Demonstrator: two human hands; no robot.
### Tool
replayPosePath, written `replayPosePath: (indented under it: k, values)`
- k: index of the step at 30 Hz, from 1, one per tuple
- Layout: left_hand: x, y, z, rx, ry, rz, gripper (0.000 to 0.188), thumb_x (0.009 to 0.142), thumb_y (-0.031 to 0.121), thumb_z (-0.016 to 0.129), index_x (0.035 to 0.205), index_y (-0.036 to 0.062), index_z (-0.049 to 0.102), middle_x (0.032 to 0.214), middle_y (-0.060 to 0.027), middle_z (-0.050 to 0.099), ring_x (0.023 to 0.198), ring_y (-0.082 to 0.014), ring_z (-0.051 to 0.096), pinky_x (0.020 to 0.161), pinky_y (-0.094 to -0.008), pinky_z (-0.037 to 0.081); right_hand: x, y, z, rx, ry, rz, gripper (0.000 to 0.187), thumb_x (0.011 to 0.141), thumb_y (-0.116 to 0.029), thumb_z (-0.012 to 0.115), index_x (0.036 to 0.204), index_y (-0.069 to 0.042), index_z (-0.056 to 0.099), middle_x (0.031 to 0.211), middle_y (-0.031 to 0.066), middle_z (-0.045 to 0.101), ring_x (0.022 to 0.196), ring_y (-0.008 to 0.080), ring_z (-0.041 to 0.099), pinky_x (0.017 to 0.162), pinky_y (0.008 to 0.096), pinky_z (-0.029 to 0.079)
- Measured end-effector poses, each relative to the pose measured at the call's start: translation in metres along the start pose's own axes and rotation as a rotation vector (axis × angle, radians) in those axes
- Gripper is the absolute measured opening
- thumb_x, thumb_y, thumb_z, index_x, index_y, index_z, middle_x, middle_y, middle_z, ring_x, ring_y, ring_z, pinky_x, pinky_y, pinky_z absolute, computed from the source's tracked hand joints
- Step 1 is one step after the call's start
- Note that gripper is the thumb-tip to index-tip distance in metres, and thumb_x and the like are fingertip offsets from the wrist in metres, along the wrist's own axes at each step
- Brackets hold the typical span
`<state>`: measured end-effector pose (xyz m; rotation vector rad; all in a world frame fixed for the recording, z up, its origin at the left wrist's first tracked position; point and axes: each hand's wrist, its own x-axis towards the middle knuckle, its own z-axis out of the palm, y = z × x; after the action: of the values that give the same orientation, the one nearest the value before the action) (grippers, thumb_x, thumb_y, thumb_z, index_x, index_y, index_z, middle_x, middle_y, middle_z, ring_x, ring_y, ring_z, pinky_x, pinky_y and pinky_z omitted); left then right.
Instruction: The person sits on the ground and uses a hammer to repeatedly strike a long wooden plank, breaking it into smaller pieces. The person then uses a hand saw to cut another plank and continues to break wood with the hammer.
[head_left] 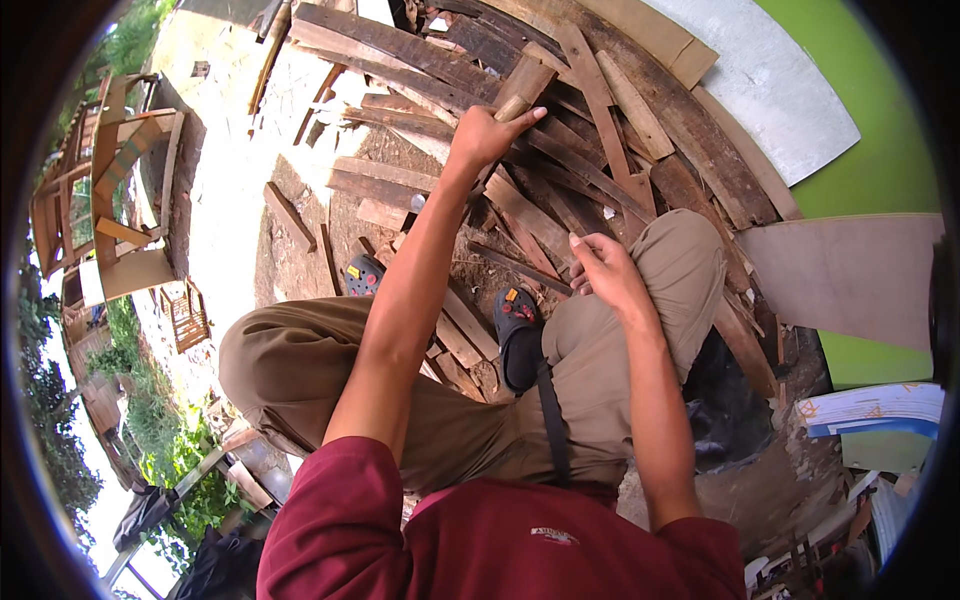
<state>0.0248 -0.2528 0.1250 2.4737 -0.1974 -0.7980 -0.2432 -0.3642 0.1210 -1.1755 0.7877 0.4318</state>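
My left hand (488, 138) reaches out over a heap of loose boards, its fingers curled around the near end of a short, thick piece of wood (528, 82). The thumb of that hand sticks out to the right. Close in front of my right knee, my right hand (608, 272) is closed at the near end of a brown wooden board (532, 214). Its thumb lies along the board's end, and the curled fingers are partly hidden. The board's far end slants away to the left among other pieces.
Long planks (690, 140) curve along the heap's far right side. Beyond them lie a pale grey sheet (770, 90) and a green surface (890, 170). My shoes (517, 320) stand among scrap wood. Wooden furniture frames (110, 190) stand at the left, and a black plastic sheet (725, 400) lies beside my right leg.
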Motion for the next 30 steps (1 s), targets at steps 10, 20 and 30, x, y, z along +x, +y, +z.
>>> replayPosePath:
  k: [10,20,30]
  values:
    - [0.000,0.019,0.012,0.174,0.015,-0.102,0.095,0.071,0.080,0.070,0.103,-0.0092,0.073,0.102,-0.0286,0.072,0.099,-0.0398,0.072,0.085,-0.0438,0.057,-0.010,0.003,-0.006,0.000,-0.031,0.000,0.041,0.101,-0.037,0.063,0.107,0.003,0.061,0.075,0.0078,0.064,0.058,0.0132,0.064,0.049,0.0257,0.047]
    - [-0.008,0.028,0.019,0.218,0.061,-0.131,0.084,0.075,0.076,0.069,0.108,-0.0009,0.074,0.107,-0.0225,0.073,0.101,-0.0380,0.071,0.087,-0.0438,0.057,-0.013,0.012,-0.008,-0.020,-0.043,0.015,0.040,0.101,-0.039,0.062,0.103,0.002,0.061,0.074,0.0072,0.064,0.059,0.0132,0.064,0.050,0.0252,0.048]
    - [-0.008,-0.035,-0.019,-0.112,-0.006,0.032,0.086,0.072,0.081,0.069,0.072,-0.0051,0.069,0.073,-0.0169,0.068,0.070,-0.0257,0.069,0.065,-0.0389,0.054,-0.020,0.000,-0.008,-0.047,0.019,0.011,0.043,0.101,-0.041,0.061,0.105,0.002,0.061,0.076,0.0079,0.064,0.061,0.0147,0.065,0.051,0.0265,0.050]
